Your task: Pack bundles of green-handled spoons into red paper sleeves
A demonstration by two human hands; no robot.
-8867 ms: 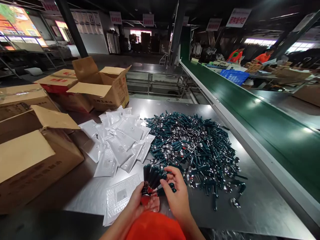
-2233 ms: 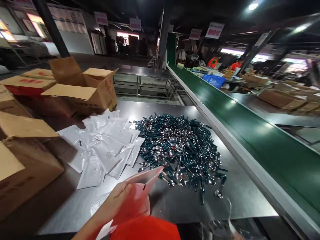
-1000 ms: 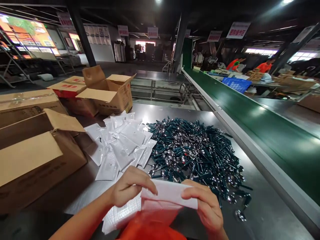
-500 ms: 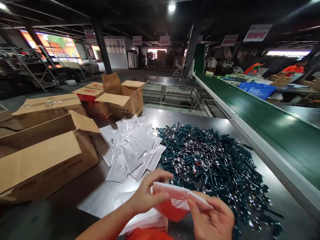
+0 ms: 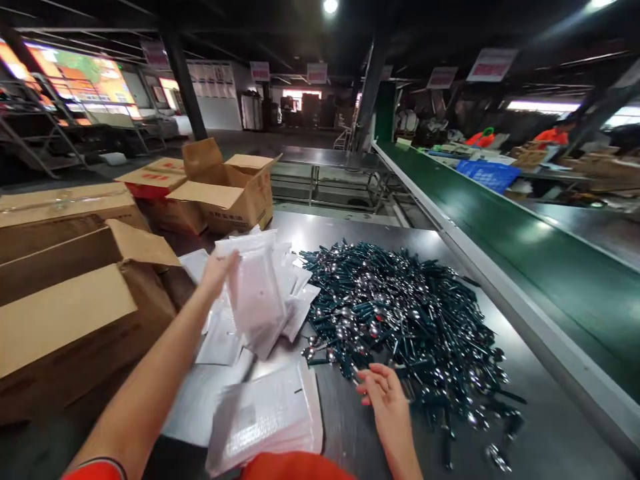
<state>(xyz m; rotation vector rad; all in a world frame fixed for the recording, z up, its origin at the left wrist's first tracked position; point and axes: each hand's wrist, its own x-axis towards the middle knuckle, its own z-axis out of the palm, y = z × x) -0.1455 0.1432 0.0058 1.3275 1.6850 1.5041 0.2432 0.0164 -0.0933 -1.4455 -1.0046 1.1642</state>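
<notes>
My left hand (image 5: 216, 272) is stretched forward over the heap of white pouches (image 5: 295, 313) and holds one white bubble pouch (image 5: 256, 293) by its top edge, blurred by motion. My right hand (image 5: 386, 395) hovers low with loosely curled fingers at the near edge of the pile of green-handled metal spoons (image 5: 405, 320), holding nothing I can see. A stack of empty white pouches (image 5: 265, 420) lies on the steel table (image 5: 520, 433) just in front of me.
Open cardboard boxes (image 5: 75, 300) stand at the left and another box (image 5: 230, 193) at the back. A green conveyor belt (image 5: 520, 247) runs along the right side. People in orange work far behind it near a blue crate (image 5: 487, 175).
Both hands held a pouch close to me; now my left hand has carried it out over the heap of pouches, and my right hand has let go and moved to the spoons.
</notes>
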